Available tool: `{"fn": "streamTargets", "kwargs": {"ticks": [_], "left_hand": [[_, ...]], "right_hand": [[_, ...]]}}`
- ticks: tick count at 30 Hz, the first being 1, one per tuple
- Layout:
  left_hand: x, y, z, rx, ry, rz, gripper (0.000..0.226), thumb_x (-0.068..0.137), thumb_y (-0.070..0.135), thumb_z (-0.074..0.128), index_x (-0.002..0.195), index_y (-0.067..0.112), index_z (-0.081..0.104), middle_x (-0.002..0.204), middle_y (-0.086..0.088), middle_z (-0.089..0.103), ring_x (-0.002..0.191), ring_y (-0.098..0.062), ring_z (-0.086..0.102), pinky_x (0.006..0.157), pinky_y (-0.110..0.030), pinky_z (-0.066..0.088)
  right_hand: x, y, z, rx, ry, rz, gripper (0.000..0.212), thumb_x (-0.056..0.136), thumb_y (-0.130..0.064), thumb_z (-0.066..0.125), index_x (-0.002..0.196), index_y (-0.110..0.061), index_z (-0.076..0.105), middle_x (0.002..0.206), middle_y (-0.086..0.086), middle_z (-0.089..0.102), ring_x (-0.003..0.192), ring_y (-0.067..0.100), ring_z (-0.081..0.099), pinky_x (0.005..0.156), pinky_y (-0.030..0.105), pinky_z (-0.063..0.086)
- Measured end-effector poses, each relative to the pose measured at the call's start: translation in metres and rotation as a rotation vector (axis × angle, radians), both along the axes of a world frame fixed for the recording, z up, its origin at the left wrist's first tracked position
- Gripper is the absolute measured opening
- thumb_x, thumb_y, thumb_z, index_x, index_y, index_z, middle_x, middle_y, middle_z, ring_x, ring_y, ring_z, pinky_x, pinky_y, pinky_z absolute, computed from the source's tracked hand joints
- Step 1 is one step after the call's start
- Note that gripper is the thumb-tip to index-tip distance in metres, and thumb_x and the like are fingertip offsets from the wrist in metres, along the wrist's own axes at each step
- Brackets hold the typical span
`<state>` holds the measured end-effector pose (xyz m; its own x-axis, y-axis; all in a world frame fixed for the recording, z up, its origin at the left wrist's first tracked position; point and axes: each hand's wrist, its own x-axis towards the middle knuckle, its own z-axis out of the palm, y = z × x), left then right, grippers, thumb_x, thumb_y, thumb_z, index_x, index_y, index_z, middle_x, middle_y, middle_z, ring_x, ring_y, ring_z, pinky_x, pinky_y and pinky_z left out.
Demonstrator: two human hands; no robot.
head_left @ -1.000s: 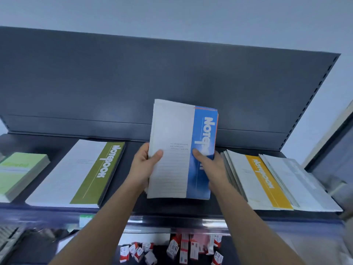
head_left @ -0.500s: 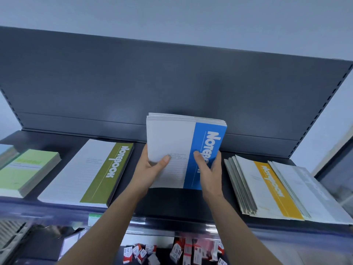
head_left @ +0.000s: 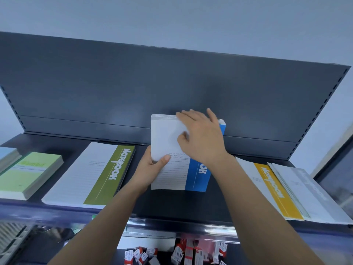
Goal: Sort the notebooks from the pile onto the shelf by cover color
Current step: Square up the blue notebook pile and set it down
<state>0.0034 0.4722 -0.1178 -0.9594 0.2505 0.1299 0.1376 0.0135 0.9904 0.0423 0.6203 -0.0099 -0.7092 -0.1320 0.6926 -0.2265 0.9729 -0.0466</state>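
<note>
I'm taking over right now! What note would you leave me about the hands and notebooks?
The left hand grips the blue stack by its left edge; the right hand rests open on its top, blurred.
The blue stack is tilted up over the middle of the shelf, between the green pile and the yellow pile.
Done: those two and the white pile lie flat.
Left: probably lay the blue stack flat in the gap.

"Notebook" on olive notebook [head_left: 91,175]; yellow notebook [head_left: 271,186]

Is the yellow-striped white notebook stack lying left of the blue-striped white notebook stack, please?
No, the yellow-striped white notebook stack lies to the right of the blue-striped white notebook stack.
</note>
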Motion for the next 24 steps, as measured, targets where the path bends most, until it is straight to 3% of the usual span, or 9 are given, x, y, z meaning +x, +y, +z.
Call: {"fn": "streamTargets", "kwargs": {"ticks": [3, 6, 8, 9, 10, 11, 14, 18, 24], "left_hand": [[0.000, -0.001, 0.000, -0.046, -0.012, 0.001, 0.045, 0.091, 0.030, 0.062, 0.132, 0.027, 0.042, 0.121, 0.011, 0.059, 0.109, -0.007, 0.057, 0.091, -0.031, 0.048], [0.002, -0.004, -0.005, -0.107, -0.028, 0.000, 0.038, 0.095, 0.024, 0.058, 0.128, 0.029, 0.040, 0.114, 0.017, 0.057, 0.105, -0.004, 0.055, 0.085, -0.025, 0.046], [0.004, -0.006, -0.011, -0.177, -0.025, 0.000, 0.038, 0.096, 0.021, 0.056, 0.129, 0.026, 0.038, 0.112, 0.018, 0.056, 0.108, -0.009, 0.056, 0.091, -0.029, 0.046], [0.005, -0.006, -0.013, -0.225, -0.010, 0.001, 0.038, 0.097, 0.020, 0.054, 0.130, 0.025, 0.037, 0.113, 0.017, 0.055, 0.109, -0.010, 0.054, 0.094, -0.031, 0.044], [0.004, -0.007, -0.015, -0.275, 0.011, 0.006, 0.037, 0.097, 0.020, 0.053, 0.130, 0.024, 0.037, 0.115, 0.015, 0.054, 0.109, -0.011, 0.053, 0.094, -0.031, 0.043], [0.003, -0.007, -0.016, -0.328, 0.038, 0.020, 0.036, 0.097, 0.020, 0.053, 0.130, 0.022, 0.038, 0.117, 0.012, 0.052, 0.110, -0.011, 0.051, 0.095, -0.031, 0.041], [-0.005, -0.007, -0.020, -0.470, 0.143, 0.105, 0.034, 0.096, 0.024, 0.054, 0.128, 0.016, 0.045, 0.122, 0.001, 0.049, 0.112, -0.014, 0.048, 0.096, -0.032, 0.040], [-0.010, -0.008, -0.014, -0.486, 0.129, 0.141, 0.033, 0.094, 0.028, 0.057, 0.125, 0.017, 0.052, 0.121, -0.001, 0.056, 0.111, -0.017, 0.053, 0.094, -0.035, 0.044], [-0.017, -0.015, 0.000, -0.545, 0.032, 0.148, 0.033, 0.097, 0.026, 0.054, 0.127, 0.013, 0.056, 0.121, 0.000, 0.062, 0.101, -0.014, 0.053, 0.083, -0.026, 0.039]], "right_hand": [[0.007, 0.016, -0.008, -0.277, 0.255, -0.035, 0.063, 0.077, -0.021, 0.048, 0.139, -0.010, 0.048, 0.145, 0.007, 0.047, 0.140, 0.023, 0.035, 0.115, 0.046, 0.023], [0.016, 0.030, -0.036, -0.954, 0.148, -0.013, 0.080, 0.081, -0.009, 0.055, 0.152, -0.015, 0.018, 0.157, 0.003, 0.019, 0.144, 0.010, 0.018, 0.115, 0.045, 0.030], [0.019, 0.031, -0.059, -1.279, -0.095, 0.083, 0.077, 0.086, -0.006, 0.053, 0.151, -0.020, 0.015, 0.145, -0.001, 0.038, 0.127, 0.010, 0.043, 0.104, 0.034, 0.045], [0.019, 0.031, -0.071, -1.346, -0.214, 0.105, 0.064, 0.089, -0.003, 0.051, 0.145, -0.023, 0.025, 0.128, -0.005, 0.052, 0.107, 0.010, 0.055, 0.087, 0.021, 0.052], [0.020, 0.031, -0.082, -1.327, -0.301, 0.090, 0.049, 0.092, -0.002, 0.048, 0.134, -0.025, 0.035, 0.113, -0.008, 0.058, 0.091, 0.009, 0.057, 0.073, 0.012, 0.049], [0.019, 0.032, -0.092, -1.256, -0.344, 0.045, 0.036, 0.095, -0.004, 0.047, 0.123, -0.026, 0.041, 0.106, -0.008, 0.059, 0.088, 0.010, 0.058, 0.069, 0.012, 0.046], [0.016, 0.042, -0.107, -1.075, -0.367, -0.054, 0.018, 0.098, -0.012, 0.049, 0.112, -0.021, 0.046, 0.105, -0.005, 0.061, 0.096, 0.016, 0.059, 0.076, 0.026, 0.043], [0.014, 0.048, -0.101, -0.990, -0.345, -0.068, 0.009, 0.098, -0.018, 0.052, 0.106, -0.018, 0.050, 0.094, -0.010, 0.062, 0.080, 0.009, 0.058, 0.065, 0.023, 0.041], [-0.002, 0.043, -0.101, -1.013, -0.457, -0.092, 0.016, 0.097, -0.026, 0.055, 0.107, -0.015, 0.060, 0.101, -0.003, 0.065, 0.089, 0.013, 0.061, 0.078, 0.031, 0.050]]}}
